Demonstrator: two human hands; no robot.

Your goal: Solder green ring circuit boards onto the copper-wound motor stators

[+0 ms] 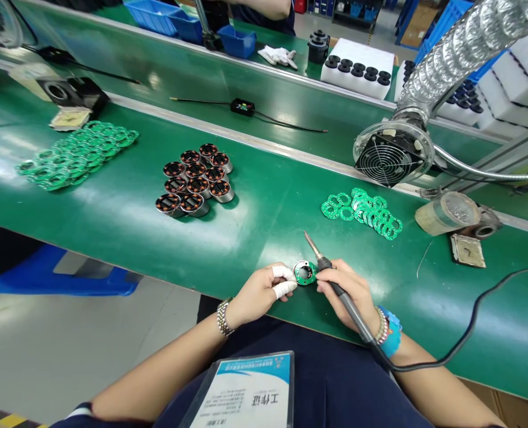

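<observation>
Close to the bench's near edge, my left hand (264,288), with white wraps on two fingers, pinches a motor stator with a green ring-shaped circuit board (305,273) on its face. My right hand (350,291) is closed around a soldering iron (349,306), its tip pointing up and away above the board. Fingertips of the right hand are at the board's right side; whether they press on it I cannot tell. Beyond the hands stands a cluster of copper-wound stators (196,178). Loose green ring boards (373,211) lie to the right.
More green ring boards (76,154) are piled at far left. A fan with a foil duct (388,157) hangs at right, near a plastic cup (446,213) and a sponge holder (467,250). The iron's black cord (473,321) loops rightward. Another person's arm (266,8) shows across the bench.
</observation>
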